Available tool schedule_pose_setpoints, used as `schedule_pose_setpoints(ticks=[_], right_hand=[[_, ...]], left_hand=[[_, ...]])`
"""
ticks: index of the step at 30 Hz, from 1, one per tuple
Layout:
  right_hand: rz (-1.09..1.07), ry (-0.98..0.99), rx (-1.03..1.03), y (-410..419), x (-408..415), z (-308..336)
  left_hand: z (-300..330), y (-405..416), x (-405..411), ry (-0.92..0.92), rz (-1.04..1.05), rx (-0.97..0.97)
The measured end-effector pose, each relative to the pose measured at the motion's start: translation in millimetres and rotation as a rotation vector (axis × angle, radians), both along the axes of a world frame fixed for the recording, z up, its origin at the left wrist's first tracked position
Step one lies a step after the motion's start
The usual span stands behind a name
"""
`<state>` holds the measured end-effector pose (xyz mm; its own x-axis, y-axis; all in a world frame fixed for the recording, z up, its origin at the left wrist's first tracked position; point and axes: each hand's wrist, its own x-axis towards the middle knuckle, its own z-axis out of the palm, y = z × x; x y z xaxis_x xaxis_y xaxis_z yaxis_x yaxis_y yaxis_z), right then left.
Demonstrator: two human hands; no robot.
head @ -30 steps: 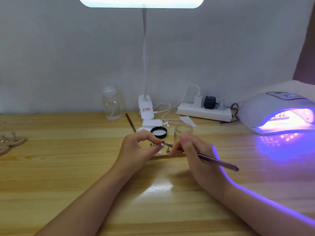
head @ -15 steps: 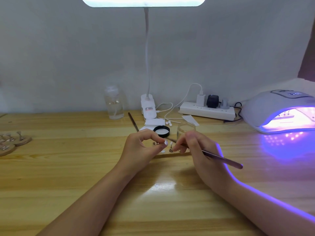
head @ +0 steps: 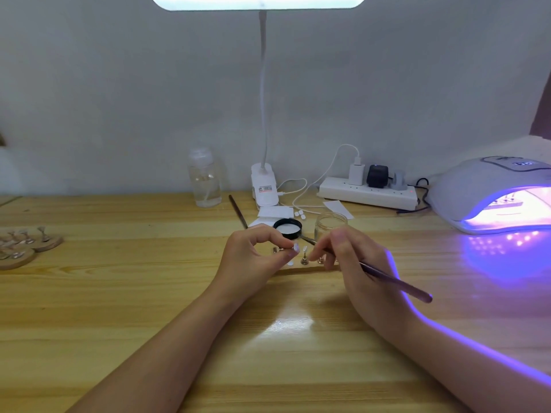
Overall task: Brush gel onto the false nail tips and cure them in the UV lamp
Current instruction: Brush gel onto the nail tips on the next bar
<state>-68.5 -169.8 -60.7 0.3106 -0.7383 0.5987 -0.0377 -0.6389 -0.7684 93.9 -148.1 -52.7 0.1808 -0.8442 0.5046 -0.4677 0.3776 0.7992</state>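
Your left hand (head: 253,254) pinching one nail tip (head: 296,247), your right hand (head: 354,263) gripping one brush (head: 396,283), one more tip (head: 304,249) upright on strip between hands, one jar (head: 329,223) behind, one UV lamp (head: 495,195) lit far right

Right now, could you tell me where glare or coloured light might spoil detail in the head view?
In the head view, the desk lamp is blown out white and leaves a glare patch on the table below the hands; the UV lamp spills violet on the table and rims the right hand; the nail tip held by the left hand looks soft.

Pale nail tip (head: 296,247) upright beside lit UV lamp (head: 489,193).
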Motion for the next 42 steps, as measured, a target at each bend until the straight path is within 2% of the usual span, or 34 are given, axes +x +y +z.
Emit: schedule_pose_setpoints(ticks=[5, 8, 10, 14, 18, 22, 26, 30, 34, 38, 42], right_hand=[[0.042, -0.062, 0.007, 2.4, 0.9, -0.4], [-0.028, -0.006, -0.034, 0.2, 0.0, 0.9], [-0.003, 0.014, -0.003, -0.1, 0.5, 0.4], [0.034, -0.053, 0.022, 1.9, 0.3, -1.4], [0.005, 0.022, 0.002, 0.0, 0.5, -0.4], [0.048, -0.083, 0.027, 2.7, 1.1, -0.7], [-0.002, 0.025, -0.033, -0.4, 0.2, 0.6], [0.040, -0.056, -0.013, 2.1, 0.4, -0.3], [-0.003, 0.026, -0.031, 0.5, 0.4, 0.9], [0.055, -0.056, 0.010, 3.4, 1.1, 0.3], [0.005, 0.011, -0.020, 1.3, 0.1, 1.7]], left_hand=[[-0.2, 0.6, 0.0, 0.001, -0.004, 0.016], [-0.5, -0.2, 0.2, 0.005, 0.007, 0.016], [-0.9, -0.8, 0.4, 0.003, 0.005, 0.012], [-1.1, -0.3, 0.3, 0.004, -0.004, 0.006], [-1.7, -1.1, 1.0, 0.005, 0.006, 0.007], [-2.0, -1.0, 0.8, 0.009, 0.003, 0.013], [-1.8, -1.3, 1.2, 0.007, 0.004, 0.005], [-1.9, -0.9, 0.5, 0.017, 0.003, 0.015], [-1.5, -1.0, 0.1, 0.016, -0.015, 0.004], [-0.7, -0.3, -0.6, 0.019, -0.030, -0.004], [-1.9, -1.5, 0.1, 0.022, -0.026, -0.007]])
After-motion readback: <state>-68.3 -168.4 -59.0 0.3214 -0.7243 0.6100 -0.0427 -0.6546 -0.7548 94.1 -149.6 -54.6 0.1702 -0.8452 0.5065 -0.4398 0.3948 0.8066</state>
